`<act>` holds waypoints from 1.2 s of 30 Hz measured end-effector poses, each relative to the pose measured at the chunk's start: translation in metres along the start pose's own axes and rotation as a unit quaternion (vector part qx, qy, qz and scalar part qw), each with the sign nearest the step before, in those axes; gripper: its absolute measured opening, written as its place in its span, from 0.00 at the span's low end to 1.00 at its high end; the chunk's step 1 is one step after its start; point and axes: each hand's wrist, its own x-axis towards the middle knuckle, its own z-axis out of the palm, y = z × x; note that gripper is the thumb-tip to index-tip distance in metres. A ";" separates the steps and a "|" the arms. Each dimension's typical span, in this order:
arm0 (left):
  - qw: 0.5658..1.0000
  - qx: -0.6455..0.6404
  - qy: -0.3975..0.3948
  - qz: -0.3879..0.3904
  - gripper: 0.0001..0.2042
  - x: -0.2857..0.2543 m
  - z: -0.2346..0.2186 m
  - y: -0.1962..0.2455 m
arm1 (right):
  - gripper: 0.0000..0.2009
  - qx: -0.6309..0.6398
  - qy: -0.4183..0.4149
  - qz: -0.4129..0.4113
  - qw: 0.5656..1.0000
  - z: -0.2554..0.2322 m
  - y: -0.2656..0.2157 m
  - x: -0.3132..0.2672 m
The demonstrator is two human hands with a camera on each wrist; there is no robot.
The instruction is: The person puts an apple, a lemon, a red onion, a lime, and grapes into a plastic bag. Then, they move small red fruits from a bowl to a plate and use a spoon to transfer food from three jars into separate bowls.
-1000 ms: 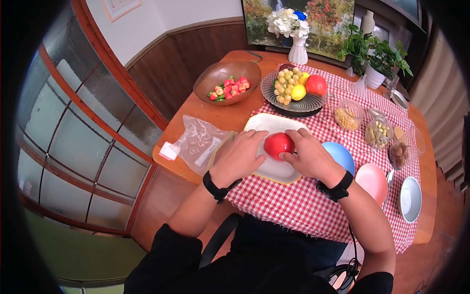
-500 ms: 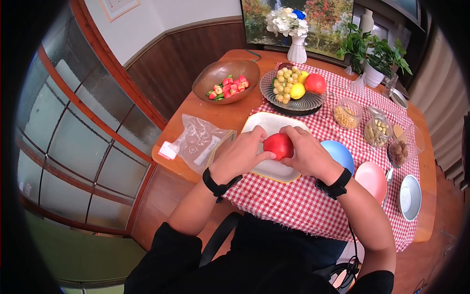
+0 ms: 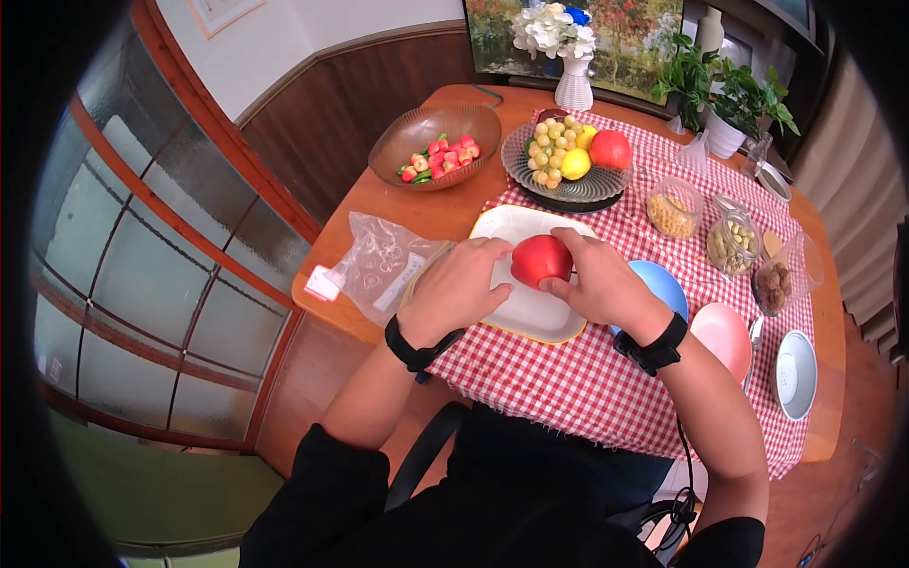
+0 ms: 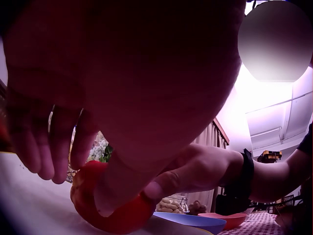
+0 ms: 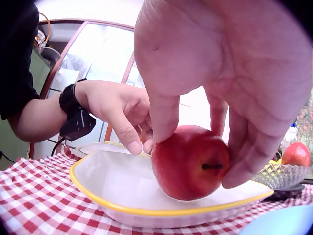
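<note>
A red apple (image 3: pixel 541 262) is over a white baking dish with a yellow rim (image 3: pixel 540 328). My right hand (image 3: pixel 606 284) grips the apple from the right, thumb near its front and fingers on its far side. In the right wrist view the apple (image 5: pixel 190 164) shows its dark stem, with the dish (image 5: pixel 117 181) around and below it. My left hand (image 3: pixel 459 289) hovers over the dish's left part, its fingers relaxed and the thumb tip close to the apple's left side. Seen from the left wrist, the left thumb overlaps the apple (image 4: pixel 129 218).
Left of the dish lies a clear zip bag (image 3: pixel 379 265). Behind stand a brown bowl of small fruits (image 3: pixel 393 142) and a glass fruit plate (image 3: pixel 516 170). Blue (image 3: pixel 663 284) and pink (image 3: pixel 721 341) plates, a grey bowl (image 3: pixel 795 374) and jars, one a nut jar (image 3: pixel 734 246), are to the right.
My left fingers and thumb, close against the apple half a second ago, have moved slightly left, leaving a gap. The right hand keeps holding the apple, which has turned a little.
</note>
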 end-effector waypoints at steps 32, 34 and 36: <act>0.994 0.036 0.059 -0.085 0.13 -0.029 -0.034 -0.019 | 0.31 0.025 0.009 -0.052 0.998 0.009 0.008 -0.002; 0.991 0.065 0.089 -0.077 0.14 -0.043 -0.036 -0.021 | 0.33 0.034 0.023 -0.005 0.999 0.011 0.008 -0.002; 0.986 0.095 0.119 -0.070 0.16 -0.058 -0.036 -0.023 | 0.34 0.036 0.029 0.006 0.999 0.005 0.001 -0.004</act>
